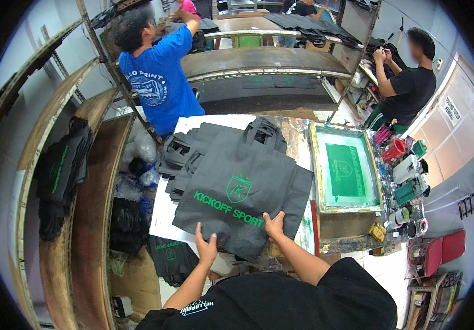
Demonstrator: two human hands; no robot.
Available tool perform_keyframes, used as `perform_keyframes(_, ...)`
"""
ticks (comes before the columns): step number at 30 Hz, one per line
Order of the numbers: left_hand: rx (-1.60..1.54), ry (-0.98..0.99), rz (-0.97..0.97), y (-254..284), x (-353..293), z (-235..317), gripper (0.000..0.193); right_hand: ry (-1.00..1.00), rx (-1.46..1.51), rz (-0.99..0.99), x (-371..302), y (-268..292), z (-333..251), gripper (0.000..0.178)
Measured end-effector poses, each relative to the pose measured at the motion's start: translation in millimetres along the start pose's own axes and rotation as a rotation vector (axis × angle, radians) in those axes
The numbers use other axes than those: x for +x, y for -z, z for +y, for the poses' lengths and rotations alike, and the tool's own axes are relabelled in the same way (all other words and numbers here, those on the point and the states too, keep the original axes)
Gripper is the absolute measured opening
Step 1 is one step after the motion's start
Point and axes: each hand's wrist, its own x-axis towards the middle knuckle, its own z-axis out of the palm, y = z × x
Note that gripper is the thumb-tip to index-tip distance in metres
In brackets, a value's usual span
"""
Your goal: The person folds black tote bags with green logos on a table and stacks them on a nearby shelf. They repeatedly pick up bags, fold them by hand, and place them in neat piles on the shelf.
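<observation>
Workshop room, head view: one stained table [298,131] is bearing a pile of black bags [196,135], overlapping, uncountable. One top bag [220,192] is showing one green print. Left hand [207,250] and right hand [274,226], two, are touching its edges, forefingers and thumbs spread; whether they are gripping, cannot tell. One frame [350,209] is holding one green-stencilled screen [352,170]. Several tubs, one red tub [395,149] included, are standing rightward, contents unclear.
</observation>
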Motion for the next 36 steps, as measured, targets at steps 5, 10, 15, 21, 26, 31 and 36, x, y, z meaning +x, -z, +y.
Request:
perform_keyframes(5, -0.071, 0.064, 0.232, 24.8, 49.8, -15.3, 0.082, -0.038, 0.016, 0.033, -5.7, -4.4, -2.7, 0.067)
perform_keyframes(10, 0.154, 0.058, 0.226, 38.7, 70.0, -2.6, 0.091, -0.076, 0.092, 0.037, -17.7, 0.7, -31.0, 0.07)
perform_keyframes(15, 0.141, -0.064, 0.135, 51.1, 86.5, -19.7, 0.093, -0.062, 0.025, 0.038, -21.8, -5.9, -23.1, 0.07)
perform_keyframes(21, 0.133, 0.228, 0.032, 58.8, 111.0, -21.0, 0.084, -0.031, 0.051, 0.027, -12.6, -5.3, -13.9, 0.08)
perform_keyframes(26, 0.673, -0.041, 0.081, 78.1, 128.0, -10.1, 0.076, -0.105, 0.007, 0.009, -19.3, 7.0, -36.7, 0.086)
perform_keyframes(31, 0.409, -0.061, -0.251, 67.2, 171.9, -52.1, 0.075, -0.269, 0.533, -0.094, -28.3, 3.1, -48.9, 0.083)
perform_keyframes(36, 0.521, 0.021, -0.272, 68.3, 166.7, -15.7, 0.079, -0.177, 0.499, -0.114, -29.8, 3.0, -37.8, 0.075)
